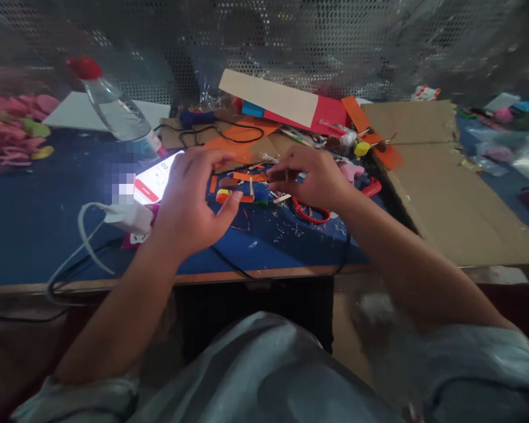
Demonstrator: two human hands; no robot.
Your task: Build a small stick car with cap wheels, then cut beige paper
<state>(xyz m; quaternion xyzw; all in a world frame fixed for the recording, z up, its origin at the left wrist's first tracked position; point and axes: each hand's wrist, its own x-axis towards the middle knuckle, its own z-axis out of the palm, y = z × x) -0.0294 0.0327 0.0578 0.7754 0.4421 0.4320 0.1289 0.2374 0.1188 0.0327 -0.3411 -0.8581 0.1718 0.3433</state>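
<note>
My left hand (pixel 196 197) hovers above the left part of the blue table, thumb and fingers apart and nothing between them. To its right, my right hand (pixel 312 176) is curled, thumb and fingertips drawn close together; anything in them is too small or dark to name. An orange strip (pixel 249 176) ends by those fingertips. Between the hands lie a yellow and orange piece (pixel 223 196), a brown oval piece (pixel 228 183) and a thin wooden stick (pixel 251 187). A red cord loop (pixel 311 218) lies below my right hand.
A lit phone (pixel 154 179), white charger plug (pixel 130 217) and tilted water bottle (pixel 119 111) stand left, near pink pieces (pixel 13 126). Behind lie a blue-handled tool (pixel 197 118) with a black cord and coloured sheets (pixel 268 100). Cardboard (pixel 458 205) covers the right side.
</note>
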